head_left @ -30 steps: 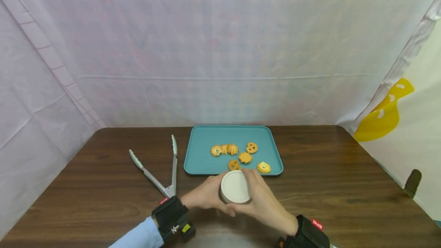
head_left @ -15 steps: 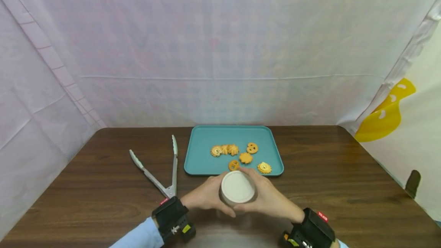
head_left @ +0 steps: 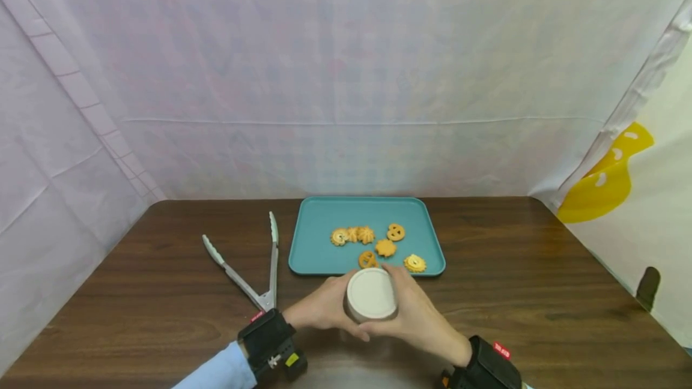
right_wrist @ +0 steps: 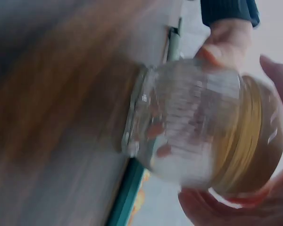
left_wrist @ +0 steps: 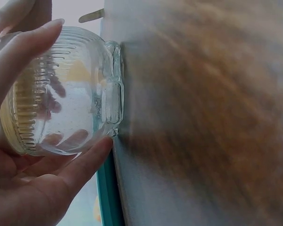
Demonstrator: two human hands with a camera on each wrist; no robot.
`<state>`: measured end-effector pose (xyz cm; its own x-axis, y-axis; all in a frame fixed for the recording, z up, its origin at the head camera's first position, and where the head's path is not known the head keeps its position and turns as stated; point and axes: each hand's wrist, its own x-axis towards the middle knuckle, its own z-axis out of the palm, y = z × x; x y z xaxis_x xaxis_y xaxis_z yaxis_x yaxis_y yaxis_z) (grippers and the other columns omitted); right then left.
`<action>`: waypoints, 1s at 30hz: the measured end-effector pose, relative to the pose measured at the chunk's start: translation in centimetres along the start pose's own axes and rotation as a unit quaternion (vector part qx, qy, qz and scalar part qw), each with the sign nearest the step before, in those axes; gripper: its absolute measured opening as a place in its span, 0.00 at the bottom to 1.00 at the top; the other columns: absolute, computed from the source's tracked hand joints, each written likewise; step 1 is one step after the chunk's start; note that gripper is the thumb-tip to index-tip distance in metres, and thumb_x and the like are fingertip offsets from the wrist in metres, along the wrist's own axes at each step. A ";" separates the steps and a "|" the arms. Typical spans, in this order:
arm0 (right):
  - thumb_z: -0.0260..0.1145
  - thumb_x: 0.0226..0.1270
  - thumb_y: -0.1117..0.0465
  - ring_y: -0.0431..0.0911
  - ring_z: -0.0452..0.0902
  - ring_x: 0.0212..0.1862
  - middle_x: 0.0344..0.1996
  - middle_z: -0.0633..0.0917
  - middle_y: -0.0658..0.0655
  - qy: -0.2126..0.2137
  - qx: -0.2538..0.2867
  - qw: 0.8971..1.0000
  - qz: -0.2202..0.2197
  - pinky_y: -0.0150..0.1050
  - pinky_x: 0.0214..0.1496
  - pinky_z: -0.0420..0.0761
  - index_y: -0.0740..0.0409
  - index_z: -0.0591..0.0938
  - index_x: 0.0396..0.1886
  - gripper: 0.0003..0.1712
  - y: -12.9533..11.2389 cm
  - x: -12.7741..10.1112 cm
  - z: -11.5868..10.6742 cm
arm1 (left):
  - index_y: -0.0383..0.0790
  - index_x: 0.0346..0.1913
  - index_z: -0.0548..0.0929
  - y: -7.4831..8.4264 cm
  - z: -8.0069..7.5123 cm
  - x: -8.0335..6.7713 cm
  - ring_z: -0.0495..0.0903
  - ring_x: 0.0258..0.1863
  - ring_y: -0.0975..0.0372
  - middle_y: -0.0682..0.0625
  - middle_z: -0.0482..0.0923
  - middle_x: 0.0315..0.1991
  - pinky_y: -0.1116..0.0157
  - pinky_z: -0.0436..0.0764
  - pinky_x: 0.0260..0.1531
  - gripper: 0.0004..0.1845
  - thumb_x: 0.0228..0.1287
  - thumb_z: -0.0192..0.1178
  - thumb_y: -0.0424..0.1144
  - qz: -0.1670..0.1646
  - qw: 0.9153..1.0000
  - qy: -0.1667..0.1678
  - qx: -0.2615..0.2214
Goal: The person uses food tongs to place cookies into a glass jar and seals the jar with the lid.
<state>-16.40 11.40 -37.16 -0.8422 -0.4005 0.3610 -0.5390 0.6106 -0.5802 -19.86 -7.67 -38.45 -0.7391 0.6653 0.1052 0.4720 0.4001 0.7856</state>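
Observation:
A clear glass jar (left_wrist: 78,101) with a cream-white lid (head_left: 370,294) stands upright, in front of the tray, between both hands. My left hand (head_left: 323,305) grips the glass body, thumb on the near side and fingers on the far side. Around the lid curl the thumb and fingers of my right hand (head_left: 418,320). In the right wrist view the jar is blurred, and the lid sits at its mouth. The ribbed glass looks see-through with no contents visible. From above, the lid hides most of the jar's body.
Behind the jar lies a teal tray (head_left: 313,215) bearing several cookies (head_left: 385,248). Metal tongs (head_left: 274,269) with pale tips lie spread at the left, close to my left wrist. The brown wooden table (head_left: 513,269) meets white cloth walls (head_left: 346,77).
My right hand and wrist turn around the lid, swinging outward to the right and then partly back. The left hand stays in place on the jar. Tongs and cookies have not moved.

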 end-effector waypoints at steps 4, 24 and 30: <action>0.74 0.31 0.39 0.44 0.69 0.45 0.45 0.72 0.54 0.032 -0.037 0.999 -0.006 0.41 0.41 0.75 0.64 0.66 0.57 0.54 -0.5 -0.2 0.4 | 0.40 0.59 0.64 0.0 0.0 0.0 0.72 0.51 0.61 0.48 0.72 0.53 0.66 0.70 0.50 0.48 0.29 0.76 0.44 0.001 1.000 0.006 0.006; 0.72 0.40 0.42 0.48 0.70 0.51 0.52 0.71 0.53 -0.070 0.053 0.995 -0.047 0.46 0.48 0.74 0.58 0.63 0.61 0.50 1.3 0.5 -1.0 | 0.42 0.60 0.64 -0.1 0.1 0.0 0.71 0.52 0.61 0.49 0.71 0.54 0.65 0.69 0.51 0.48 0.29 0.76 0.44 0.003 1.000 0.003 -0.009; 0.72 0.43 0.44 0.50 0.70 0.52 0.55 0.70 0.54 -0.114 0.092 0.988 -0.043 0.46 0.48 0.73 0.52 0.60 0.64 0.49 2.0 0.6 -1.5 | 0.42 0.60 0.64 -0.1 0.1 0.0 0.71 0.52 0.62 0.50 0.71 0.54 0.65 0.69 0.52 0.49 0.29 0.76 0.45 0.007 1.000 0.003 -0.005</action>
<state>-17.98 13.38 -37.02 -0.7576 -0.6015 0.2534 -0.5798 0.4419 -0.6846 -19.84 -7.65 -38.57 -0.7351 0.6673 0.1193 0.4778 0.3853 0.7895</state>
